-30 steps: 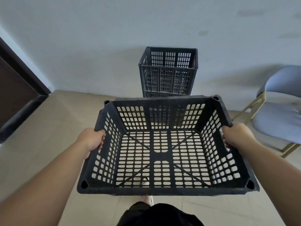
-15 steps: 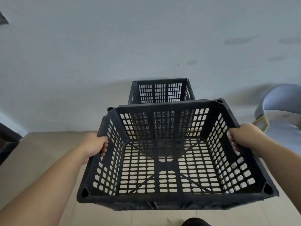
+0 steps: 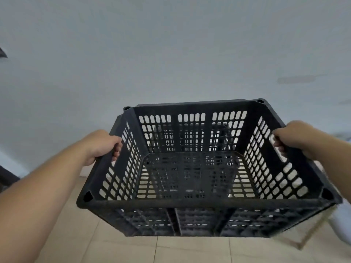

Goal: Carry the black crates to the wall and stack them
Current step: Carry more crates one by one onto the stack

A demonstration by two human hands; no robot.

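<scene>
I hold a black slotted crate up in the air in front of me, close to the pale wall. My left hand grips its left rim, fingers curled through the handle slot. My right hand grips the right rim the same way. Through the held crate's far wall and floor the stack of black crates against the wall shows only as a dark shape, directly below and behind it.
Beige floor tiles run up to the wall. A chair with a thin metal leg stands at the right edge, partly behind the crate. A dark door frame shows at the far left.
I have come closer to the wall and lifted the crate higher. The stacked crates, earlier visible above its far rim, are now hidden behind it.
</scene>
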